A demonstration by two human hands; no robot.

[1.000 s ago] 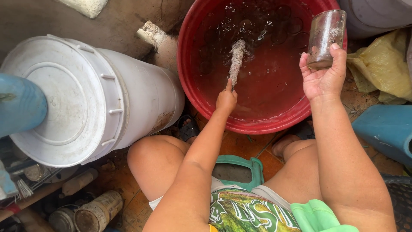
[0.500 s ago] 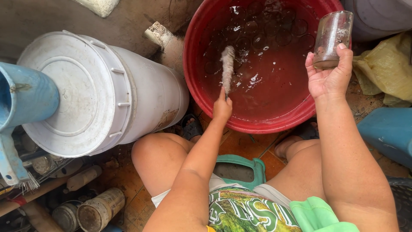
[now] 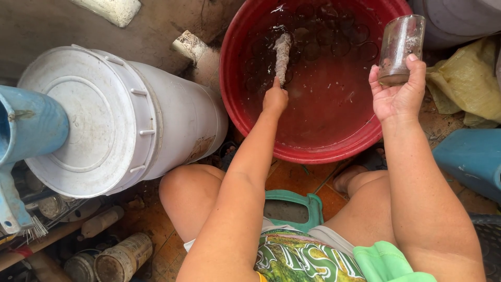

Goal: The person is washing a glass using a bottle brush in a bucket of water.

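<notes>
A big red basin (image 3: pixel 245 112) holds murky water with several submerged glass jars showing as dark rings near the far side. My left hand (image 3: pixel 274 99) grips the handle of a bottle brush (image 3: pixel 282 55), whose pale bristle head points away from me over the water. My right hand (image 3: pixel 397 94) holds a dirty clear glass jar (image 3: pixel 401 48) upright above the basin's right rim.
A white lidded plastic bucket (image 3: pixel 99 120) lies on its side at left, a blue container (image 3: pixel 26 130) beside it. A blue tub (image 3: pixel 469 156) and yellow plastic bag (image 3: pixel 464 83) are at right. A green stool (image 3: pixel 292 206) is beneath me. Cans and bottles (image 3: pixel 112 256) clutter the lower left.
My left hand has moved the brush farther up over the water, toward the far side of the basin. My right hand keeps the jar raised, about where it was.
</notes>
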